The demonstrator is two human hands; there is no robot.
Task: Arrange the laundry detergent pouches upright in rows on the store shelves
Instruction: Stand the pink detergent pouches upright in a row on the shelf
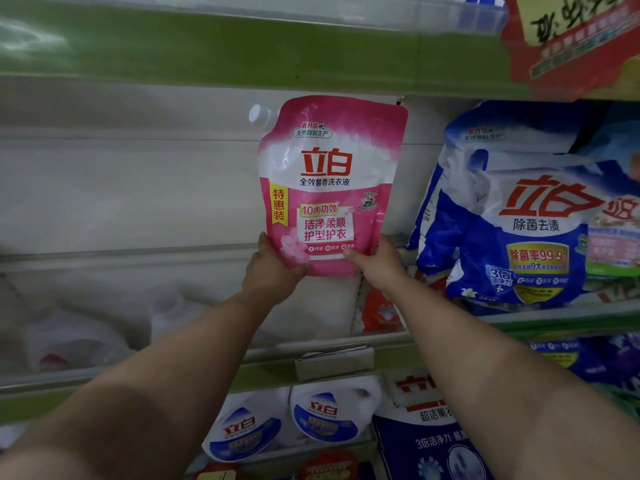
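The left stretch of the shelf bay (104,202) in front of you is washed out and blurred — pale bagged shapes lie low on it, but what they are cannot be told. The red sign (568,39) at the upper right is cut off by the frame edge, and the fingers of both your hands are hidden behind the pouch, so only the thumbs show.

Your left hand (273,268) grips the lower left corner of the pink detergent pouch (329,188), thumb pressed on its front. Your right hand (377,261) grips the lower right corner the same way. The pouch is upright, its white cap (259,115) at the top left, its bottom edge held above the shelf ledge, just left of the blue detergent pouches (519,216) leaning on the same shelf.

Both your bare forearms reach up and forward, converging on the pouch — wrists nearly level. Below, on the lower shelf (346,372), more blue-and-white pouches (322,414) stand between your arms.
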